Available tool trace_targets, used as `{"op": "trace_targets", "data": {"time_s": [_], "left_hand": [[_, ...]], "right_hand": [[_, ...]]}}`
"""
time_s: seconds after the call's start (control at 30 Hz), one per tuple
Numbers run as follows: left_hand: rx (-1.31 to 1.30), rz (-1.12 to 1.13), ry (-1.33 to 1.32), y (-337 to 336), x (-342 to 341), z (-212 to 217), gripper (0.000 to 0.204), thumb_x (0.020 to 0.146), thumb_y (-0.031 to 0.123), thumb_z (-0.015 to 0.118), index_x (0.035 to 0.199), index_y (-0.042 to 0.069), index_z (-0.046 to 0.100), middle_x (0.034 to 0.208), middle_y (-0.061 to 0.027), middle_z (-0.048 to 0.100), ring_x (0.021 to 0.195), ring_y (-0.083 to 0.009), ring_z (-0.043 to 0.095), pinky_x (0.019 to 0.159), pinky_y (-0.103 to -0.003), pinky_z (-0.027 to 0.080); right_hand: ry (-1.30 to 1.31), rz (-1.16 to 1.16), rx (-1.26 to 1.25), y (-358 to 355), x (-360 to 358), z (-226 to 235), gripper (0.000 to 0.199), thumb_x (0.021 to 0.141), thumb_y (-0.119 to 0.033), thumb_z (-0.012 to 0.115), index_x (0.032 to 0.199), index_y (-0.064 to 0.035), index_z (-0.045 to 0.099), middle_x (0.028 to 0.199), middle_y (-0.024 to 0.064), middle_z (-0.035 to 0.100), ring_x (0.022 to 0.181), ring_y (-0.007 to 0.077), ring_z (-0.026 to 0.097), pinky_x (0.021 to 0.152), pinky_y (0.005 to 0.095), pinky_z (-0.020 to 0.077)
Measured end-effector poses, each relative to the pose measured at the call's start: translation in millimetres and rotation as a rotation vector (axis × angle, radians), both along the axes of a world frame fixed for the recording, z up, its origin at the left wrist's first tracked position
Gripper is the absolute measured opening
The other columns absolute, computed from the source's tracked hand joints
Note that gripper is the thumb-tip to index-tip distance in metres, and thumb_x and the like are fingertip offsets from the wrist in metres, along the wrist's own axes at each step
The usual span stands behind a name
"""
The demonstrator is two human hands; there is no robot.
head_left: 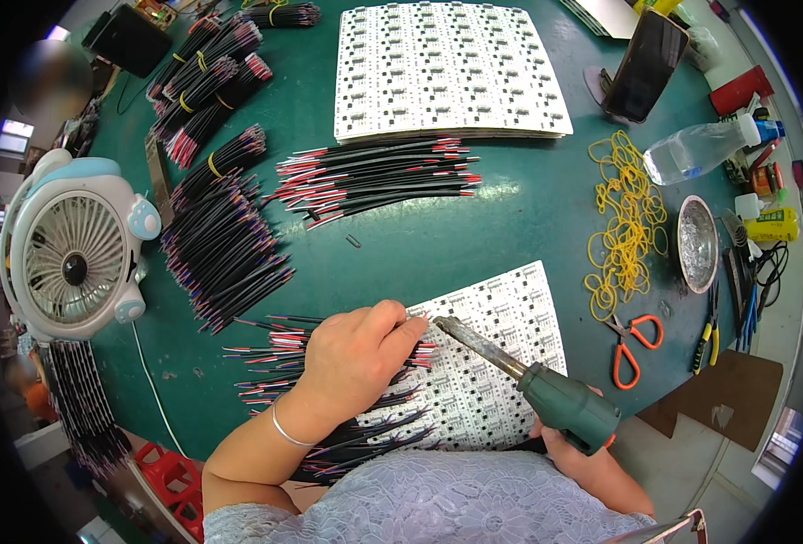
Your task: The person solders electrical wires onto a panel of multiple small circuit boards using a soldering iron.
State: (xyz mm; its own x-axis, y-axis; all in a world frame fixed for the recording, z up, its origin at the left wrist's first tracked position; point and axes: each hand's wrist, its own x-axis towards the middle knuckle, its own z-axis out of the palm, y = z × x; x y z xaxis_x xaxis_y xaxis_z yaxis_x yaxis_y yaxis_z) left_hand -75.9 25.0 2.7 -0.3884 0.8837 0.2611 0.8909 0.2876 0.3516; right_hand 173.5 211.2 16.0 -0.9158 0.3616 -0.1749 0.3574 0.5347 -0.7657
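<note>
My left hand (361, 349) is closed in a pinch over a white circuit board sheet (524, 335), with a thin wire end just showing at the fingertips. Black cables with red and white ends (284, 340) lie beneath that hand and reach onto the sheet; more cables (374, 431) lie nearer my body. My right hand (574, 449), partly hidden, grips a green soldering gun (569, 408) from below. The gun's metal tip points left and rests close to my left fingertips; whether it touches the board I cannot tell.
Stacked circuit sheets (447, 72) lie at the back, loose cables (383, 177) before them. Cable bundles (216, 77) and a fan (75, 245) stand left. Right are yellow rubber bands (628, 218), a metal bowl (697, 245), orange-handled cutters (633, 349), a bottle (701, 152) and a phone (648, 65).
</note>
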Motion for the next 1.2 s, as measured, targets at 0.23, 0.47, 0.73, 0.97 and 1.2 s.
{"op": "trace_targets", "data": {"time_s": [0.23, 0.47, 0.73, 0.97, 1.2], "left_hand": [[0.004, -0.002, 0.027, -0.1, 1.1, 0.8, 0.023, 0.074, 0.013, 0.063, 0.097, 0.010, 0.067, 0.084, -0.0010, 0.054, 0.063, -0.0149, 0.058, 0.052, -0.029, 0.046], [0.025, 0.017, -0.019, -5.5, 1.5, 8.0, 0.024, 0.074, 0.010, 0.063, 0.098, 0.011, 0.066, 0.085, -0.0015, 0.056, 0.065, -0.0164, 0.059, 0.054, -0.031, 0.047], [-0.001, 0.300, -0.193, -23.9, 18.7, 85.6, 0.039, 0.065, 0.006, 0.069, 0.103, 0.009, 0.063, 0.083, -0.0067, 0.059, 0.068, -0.0251, 0.059, 0.058, -0.038, 0.046], [-0.117, 0.051, 0.016, -4.0, 11.9, 33.6, 0.032, 0.074, 0.010, 0.061, 0.106, 0.011, 0.062, 0.086, -0.0021, 0.054, 0.066, -0.0171, 0.056, 0.054, -0.031, 0.045], [-0.256, -0.065, 0.129, -1.1, 0.1, 25.0, 0.030, 0.074, 0.014, 0.060, 0.104, 0.014, 0.065, 0.084, -0.0002, 0.055, 0.067, -0.0147, 0.057, 0.057, -0.029, 0.047]], "right_hand": [[0.068, 0.033, -0.110, 6.0, -1.2, 3.7, 0.027, 0.078, -0.009, 0.068, 0.104, -0.0033, 0.065, 0.088, 0.0106, 0.067, 0.077, 0.0276, 0.064, 0.070, 0.0370, 0.0513], [0.182, -0.217, -0.498, 6.7, -3.4, 11.4, 0.058, 0.088, -0.042, 0.057, 0.123, 0.0037, 0.051, 0.087, 0.0103, 0.063, 0.063, 0.0172, 0.060, 0.057, 0.0284, 0.0468], [0.211, -0.263, -0.622, 3.4, -3.6, 4.3, 0.056, 0.089, -0.034, 0.058, 0.129, 0.0040, 0.046, 0.115, 0.0161, 0.060, 0.065, 0.0192, 0.061, 0.059, 0.0306, 0.0485], [0.094, 0.015, -0.055, 7.9, -2.9, 0.0, 0.026, 0.076, -0.009, 0.070, 0.102, -0.0035, 0.066, 0.088, 0.0080, 0.068, 0.076, 0.0233, 0.065, 0.067, 0.0338, 0.0513], [0.082, -0.036, -0.115, 2.0, -9.3, 4.6, 0.022, 0.074, -0.008, 0.070, 0.096, -0.0070, 0.069, 0.092, 0.0079, 0.068, 0.087, 0.0282, 0.064, 0.077, 0.0388, 0.0510]]}}
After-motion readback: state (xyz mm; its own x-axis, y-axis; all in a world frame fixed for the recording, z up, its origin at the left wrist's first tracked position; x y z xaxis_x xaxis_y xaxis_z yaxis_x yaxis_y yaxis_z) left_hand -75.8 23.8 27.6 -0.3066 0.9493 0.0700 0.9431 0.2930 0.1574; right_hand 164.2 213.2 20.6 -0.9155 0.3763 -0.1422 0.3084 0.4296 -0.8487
